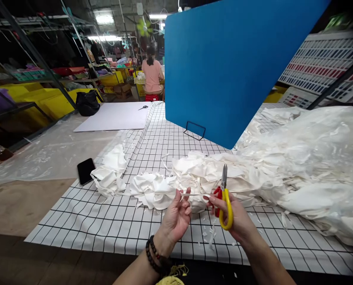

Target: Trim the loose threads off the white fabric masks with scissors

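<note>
Between thumb and fingers, my left hand (177, 219) pinches a thin white fabric strip (196, 194), which runs across to my right hand (238, 222). Scissors (228, 213) with red and yellow handles are held in my right hand, blades pointing up and away. The fingertips of that hand also touch the strip's right end. Just beyond both hands lies a heap of white cloth pieces (206, 168). A smaller bunch of white cloth (152, 190) sits behind my left hand. Small white scraps (212, 233) are scattered on the grid-patterned cloth (111, 233) between my forearms.
A large blue board (224, 67) stands tilted on a wire stand (195, 130). On the left are a phone (86, 171), more white cloth (112, 170), a white sheet (113, 116) and a black bag (87, 103). Plastic-wrapped white cloth (321, 170) fills the right. A person (152, 75) sits farther back.
</note>
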